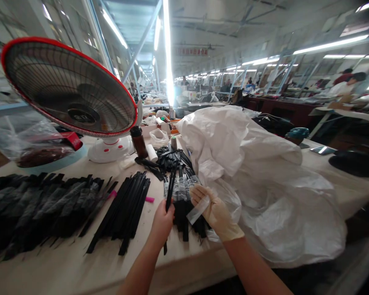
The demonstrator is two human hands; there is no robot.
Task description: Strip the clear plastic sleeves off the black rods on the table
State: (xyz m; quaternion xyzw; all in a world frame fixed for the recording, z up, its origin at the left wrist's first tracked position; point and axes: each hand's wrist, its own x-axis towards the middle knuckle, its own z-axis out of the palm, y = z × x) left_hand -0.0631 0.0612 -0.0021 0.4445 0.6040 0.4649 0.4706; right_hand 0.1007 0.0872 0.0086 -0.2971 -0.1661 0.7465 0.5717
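Observation:
My bare left hand (163, 217) is closed around a few narrow black strips (171, 186), which stand up above the thumb and stick out below the fist. In a pale glove, my right hand (217, 211) has a short clear plastic piece (198, 209) between its thumb and its fairly straight fingers. Whether that piece is a sleeve or a piece of tape, I cannot tell. Bundles of black strips with clear wrapping (180, 190) lie on the table between and behind the hands. Left of my left hand is a loose pile of black strips (127, 209).
A large white plastic sheet (242, 143) is heaped on the right. Many wrapped black bundles (43, 205) line the left. A red-rimmed fan (76, 90) stands at back left, near a brown bottle (138, 141) and a white roll (151, 153). People work in the far background.

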